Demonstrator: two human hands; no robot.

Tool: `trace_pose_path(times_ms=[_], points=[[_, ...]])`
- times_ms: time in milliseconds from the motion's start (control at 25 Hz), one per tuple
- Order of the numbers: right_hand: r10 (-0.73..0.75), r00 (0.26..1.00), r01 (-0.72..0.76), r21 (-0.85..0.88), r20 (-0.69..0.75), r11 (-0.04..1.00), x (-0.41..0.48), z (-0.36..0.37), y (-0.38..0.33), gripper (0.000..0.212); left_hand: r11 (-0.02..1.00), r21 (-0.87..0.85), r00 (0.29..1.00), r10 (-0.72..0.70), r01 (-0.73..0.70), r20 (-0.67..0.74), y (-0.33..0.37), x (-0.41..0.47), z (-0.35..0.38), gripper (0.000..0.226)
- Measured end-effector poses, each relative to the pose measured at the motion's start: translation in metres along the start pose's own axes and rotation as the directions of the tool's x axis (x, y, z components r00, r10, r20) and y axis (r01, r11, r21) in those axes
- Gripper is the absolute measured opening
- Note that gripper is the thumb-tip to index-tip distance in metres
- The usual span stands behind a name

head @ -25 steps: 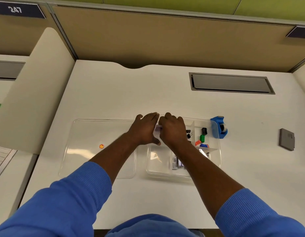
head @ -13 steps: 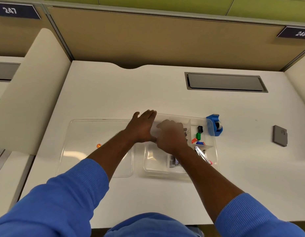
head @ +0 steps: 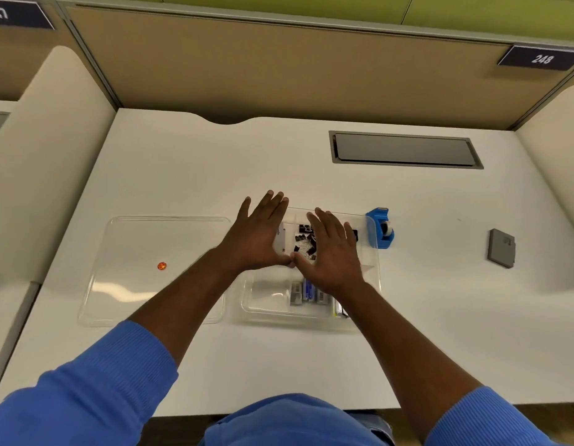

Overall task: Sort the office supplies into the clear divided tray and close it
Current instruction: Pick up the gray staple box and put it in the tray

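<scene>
The clear divided tray [head: 266, 309] lies on the white desk in front of me. Both hands hover flat over its far half, fingers spread. My left hand [head: 258, 235] is over the tray's far left corner, my right hand [head: 332, 249] over its middle, thumbs nearly touching. Between them show black binder clips [head: 304, 241] in a far compartment. Staple boxes [head: 306, 292] lie in a near compartment. The clear lid [head: 134, 284] lies flat to the tray's left, with a small orange sticker [head: 162, 266] on it. Neither hand holds anything.
A blue tape dispenser [head: 380, 228] stands just outside the tray's far right corner. A grey square pad [head: 501, 248] lies further right. A grey cable hatch [head: 405, 149] is set into the desk at the back. Partition walls stand on both sides.
Both hands were curled together over the tray's far side a second ago. They have since opened and moved apart, uncovering the binder clips. The camera has shifted slightly.
</scene>
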State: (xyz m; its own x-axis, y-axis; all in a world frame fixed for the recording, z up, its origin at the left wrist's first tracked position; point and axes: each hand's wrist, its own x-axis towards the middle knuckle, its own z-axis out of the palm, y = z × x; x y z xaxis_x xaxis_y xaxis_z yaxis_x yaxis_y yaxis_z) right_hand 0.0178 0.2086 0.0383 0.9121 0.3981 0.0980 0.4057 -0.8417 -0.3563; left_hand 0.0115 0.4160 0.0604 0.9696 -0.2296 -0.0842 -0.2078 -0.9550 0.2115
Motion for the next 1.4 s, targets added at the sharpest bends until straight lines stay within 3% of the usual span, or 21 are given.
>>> trace_pose_path(times_ms=[200,520,760,1120,1400], points=[[0.005,1.000,-0.005,0.012,-0.011,1.000,-0.023,-0.024,0.070,0.096,1.000,0.029,1.000,-0.010,0.010,0.000,0.067,0.021,0.013,0.125],[0.051,0.998,-0.052,0.023,0.032,0.998,-0.072,-0.080,0.240,0.102,1.000,-0.008,0.999,-0.023,0.023,0.032,0.238,0.086,0.065,0.126],[0.134,0.988,-0.135,0.004,0.077,0.991,-0.101,-0.112,0.362,0.106,0.997,-0.069,0.991,0.035,-0.027,0.126,0.351,0.146,0.106,0.115],[0.348,0.927,-0.347,-0.031,0.139,0.937,-0.099,-0.130,0.469,0.105,0.994,-0.102,0.954,0.058,-0.029,0.293,0.415,0.240,0.134,0.113],[0.331,0.929,-0.339,0.022,0.164,0.940,-0.075,-0.134,0.506,0.105,0.978,-0.163,0.939,0.175,-0.131,0.295,0.444,0.298,0.141,0.116]])
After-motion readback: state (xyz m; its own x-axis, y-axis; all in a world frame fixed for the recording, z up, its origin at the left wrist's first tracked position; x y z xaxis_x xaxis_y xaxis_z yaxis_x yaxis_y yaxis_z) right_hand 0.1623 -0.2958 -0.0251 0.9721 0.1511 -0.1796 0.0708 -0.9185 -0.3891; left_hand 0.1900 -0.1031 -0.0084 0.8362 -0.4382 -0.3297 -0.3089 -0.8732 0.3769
